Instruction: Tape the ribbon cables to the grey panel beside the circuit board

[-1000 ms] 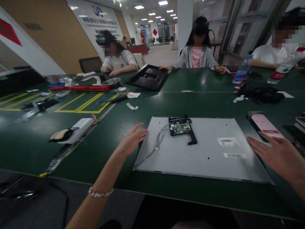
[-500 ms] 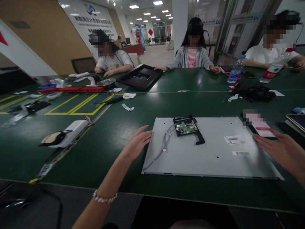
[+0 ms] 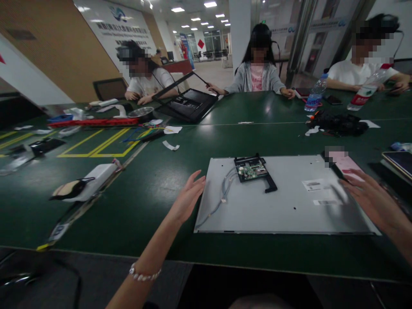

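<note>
Flat silver-grey rectangular metal panel [image 3: 244,214] lies on the dark green table [image 3: 154,227], right in front of the person, near edge close to the table's front. Left hand [image 3: 188,197] is at the panel's left edge, thumb up, fingers straight, grip apart, nothing clasped. Right hand [image 3: 370,195] is at the right edge, grip also apart, fingers stretched inward with a shadow below; it's a bit blurred, so contact with the panel can't be told for sure. White beaded bracelet [image 3: 144,274] on the left wrist.

On the panel: small green circuit board [image 3: 254,171] set in a black angular plastic bracket [image 3: 271,186] toward the far edge, thin grey-blue cables [image 3: 224,189] trailing from it to the near left corner, white printed paper label [image 3: 313,184] on the right half.

Black phone with a pink screen [image 3: 349,163] beside the right hand. Long white plastic block [image 3: 103,174] well left of the left hand. Across the table, a co-worker's hand [image 3: 216,89] at a thin black rectangular frame [image 3: 175,84], tilted up over a black rectangular plastic shell [image 3: 193,103].
</note>
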Demonstrator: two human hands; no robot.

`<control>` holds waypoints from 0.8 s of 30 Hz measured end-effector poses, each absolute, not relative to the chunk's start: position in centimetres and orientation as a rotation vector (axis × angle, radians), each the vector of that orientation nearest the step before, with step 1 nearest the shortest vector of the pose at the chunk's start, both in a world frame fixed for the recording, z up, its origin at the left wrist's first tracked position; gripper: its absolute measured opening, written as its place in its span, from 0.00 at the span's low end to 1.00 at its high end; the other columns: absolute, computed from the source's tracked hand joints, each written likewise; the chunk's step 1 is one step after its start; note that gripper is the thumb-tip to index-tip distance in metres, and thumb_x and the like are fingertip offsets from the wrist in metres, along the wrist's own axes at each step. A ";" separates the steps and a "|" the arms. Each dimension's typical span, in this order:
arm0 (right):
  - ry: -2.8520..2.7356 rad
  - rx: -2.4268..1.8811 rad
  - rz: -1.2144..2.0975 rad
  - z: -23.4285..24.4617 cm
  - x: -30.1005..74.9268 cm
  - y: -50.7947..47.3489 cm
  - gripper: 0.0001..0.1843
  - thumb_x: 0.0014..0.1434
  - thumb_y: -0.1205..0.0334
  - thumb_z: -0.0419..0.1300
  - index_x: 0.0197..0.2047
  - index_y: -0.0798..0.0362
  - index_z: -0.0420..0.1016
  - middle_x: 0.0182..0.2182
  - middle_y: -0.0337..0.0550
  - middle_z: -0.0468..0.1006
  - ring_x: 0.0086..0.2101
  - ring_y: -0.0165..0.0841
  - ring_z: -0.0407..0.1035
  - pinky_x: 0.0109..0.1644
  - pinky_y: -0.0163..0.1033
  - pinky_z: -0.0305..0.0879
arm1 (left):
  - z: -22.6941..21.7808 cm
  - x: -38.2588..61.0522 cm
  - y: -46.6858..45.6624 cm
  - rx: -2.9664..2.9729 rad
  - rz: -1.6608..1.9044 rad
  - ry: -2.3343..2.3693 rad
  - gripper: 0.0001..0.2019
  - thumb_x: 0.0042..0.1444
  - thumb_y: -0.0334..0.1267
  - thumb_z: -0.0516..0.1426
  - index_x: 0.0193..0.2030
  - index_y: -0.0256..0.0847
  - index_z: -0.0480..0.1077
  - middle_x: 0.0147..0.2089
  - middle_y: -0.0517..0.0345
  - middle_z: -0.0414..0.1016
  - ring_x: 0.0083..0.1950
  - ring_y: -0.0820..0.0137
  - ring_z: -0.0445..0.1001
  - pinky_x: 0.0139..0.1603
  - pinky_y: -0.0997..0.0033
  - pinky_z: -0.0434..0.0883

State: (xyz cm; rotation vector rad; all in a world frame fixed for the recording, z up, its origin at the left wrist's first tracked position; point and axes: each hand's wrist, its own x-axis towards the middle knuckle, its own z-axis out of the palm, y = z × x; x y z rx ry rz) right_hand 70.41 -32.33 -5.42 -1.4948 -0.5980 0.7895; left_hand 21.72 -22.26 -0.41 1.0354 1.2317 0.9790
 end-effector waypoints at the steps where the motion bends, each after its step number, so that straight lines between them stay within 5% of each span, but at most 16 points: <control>1: -0.673 -1.531 0.786 -5.6 70.4 -32.4 0.25 0.48 0.54 0.65 0.51 0.43 0.74 0.58 0.47 0.73 0.57 0.43 0.67 0.63 0.46 0.58 | -0.4 21.9 -22.4 1.087 0.960 1.261 0.37 0.54 0.40 0.60 0.69 0.43 0.52 0.69 0.42 0.56 0.69 0.59 0.57 0.70 0.57 0.53; 5: -0.997 -1.759 0.647 -5.4 69.7 -31.9 0.29 0.54 0.50 0.62 0.59 0.42 0.69 0.62 0.44 0.67 0.63 0.45 0.58 0.67 0.50 0.51 | 0.7 22.8 -22.6 1.400 0.864 1.378 0.37 0.55 0.43 0.59 0.70 0.47 0.49 0.74 0.47 0.44 0.73 0.55 0.44 0.71 0.52 0.47; 9: -1.367 -1.797 0.561 -3.8 67.2 -30.2 0.27 0.60 0.50 0.56 0.62 0.42 0.66 0.64 0.46 0.63 0.60 0.48 0.61 0.63 0.58 0.58 | 2.3 24.9 -21.2 1.752 0.749 1.314 0.43 0.53 0.45 0.60 0.72 0.48 0.43 0.74 0.49 0.41 0.74 0.53 0.42 0.71 0.50 0.47; 15: -1.777 -1.576 0.552 -2.7 62.5 -25.6 0.23 0.61 0.54 0.54 0.59 0.43 0.68 0.60 0.46 0.68 0.60 0.46 0.61 0.62 0.59 0.59 | 1.5 29.2 -16.6 2.085 0.452 1.146 0.58 0.40 0.44 0.66 0.73 0.38 0.38 0.75 0.40 0.36 0.74 0.48 0.36 0.71 0.48 0.42; 24: -1.864 -1.508 0.389 -6.6 59.8 -22.8 0.23 0.60 0.57 0.53 0.57 0.51 0.68 0.55 0.53 0.72 0.56 0.46 0.65 0.62 0.56 0.59 | -1.6 31.2 -14.6 2.169 0.452 0.997 0.58 0.35 0.39 0.66 0.72 0.33 0.41 0.72 0.35 0.42 0.72 0.48 0.44 0.71 0.49 0.46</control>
